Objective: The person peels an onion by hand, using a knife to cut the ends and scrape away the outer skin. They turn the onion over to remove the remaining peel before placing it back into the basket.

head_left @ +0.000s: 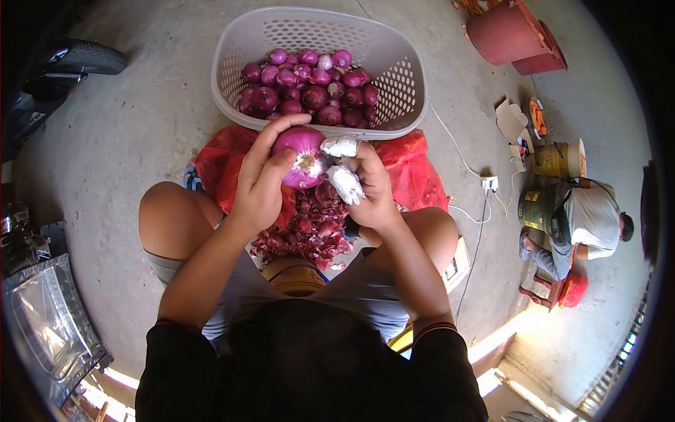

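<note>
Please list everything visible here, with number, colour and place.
Basket: one, grey, ahead
Red onions: many, mostly purple, inside basket
Held onion: one, purple, centre
Onion skins: heap, dark red, below centre
Mesh sacking: count unclear, red, beside skins
Tyre: one, black, far left
Tubs: two, red, upper right
Cardboard box: one, brown, right
Power strip: one, white, right
Co-worker: one, white shirt, far right
Buckets: two, yellow and dark, beside co-worker
Legs: two, grey shorts, below
Left hand: one, bare, holding onion
Right hand: one, white-wrapped fingers, beside onion

Grey perforated plastic basket (316, 32) obstructs low forward passage; top open. Red mesh sacking (418, 169), purple onion skins (309, 225) obstruct below.
</note>
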A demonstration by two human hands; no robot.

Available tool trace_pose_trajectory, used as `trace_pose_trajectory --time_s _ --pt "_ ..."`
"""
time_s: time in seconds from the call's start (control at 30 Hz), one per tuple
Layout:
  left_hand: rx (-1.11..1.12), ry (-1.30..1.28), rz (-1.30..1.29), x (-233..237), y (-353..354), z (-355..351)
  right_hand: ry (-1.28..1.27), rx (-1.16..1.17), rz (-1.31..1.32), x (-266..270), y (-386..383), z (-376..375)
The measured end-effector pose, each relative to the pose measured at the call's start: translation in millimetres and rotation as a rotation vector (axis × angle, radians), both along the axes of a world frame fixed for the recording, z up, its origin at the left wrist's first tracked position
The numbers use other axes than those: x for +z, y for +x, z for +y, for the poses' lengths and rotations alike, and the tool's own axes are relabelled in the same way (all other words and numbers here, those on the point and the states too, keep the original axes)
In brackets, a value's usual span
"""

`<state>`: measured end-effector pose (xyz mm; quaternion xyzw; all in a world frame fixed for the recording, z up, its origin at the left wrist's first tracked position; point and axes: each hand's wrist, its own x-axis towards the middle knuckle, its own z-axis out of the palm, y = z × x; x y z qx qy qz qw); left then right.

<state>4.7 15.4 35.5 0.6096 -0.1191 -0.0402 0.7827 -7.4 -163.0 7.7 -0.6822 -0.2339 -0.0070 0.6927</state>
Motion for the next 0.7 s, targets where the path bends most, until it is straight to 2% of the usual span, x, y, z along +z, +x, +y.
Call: trace_pose_trajectory --time_s 0.2,0.3,0.47,0.57,0.7 --pt "-0.011 -0.041 0.002 -1.0 -1.9 -1.8 0.193 0.035 0.088 -1.1 -5.0 4.1" --pt "-0.027 -0.056 -0.001 -0.4 -2.2 -2.0 0.195 0.042 0.080 -3.4 -4.4 3.3" --pt "-0.038 -0.021 -0.013 3.2 -1.2 0.2 0.038 -0.014 0.078 -2.1 -0.3 -2.4" --pt "-0.019 -0.019 -0.012 6.5 -2.2 -1.2 -0.280 -0.003 -0.010 -3.4 1.6 -20.4" --pt "0.002 0.033 -0.093 6.9 -0.9 -1.0 -0.260 -0.079 -0.040 -6.6 4.4 -16.1"
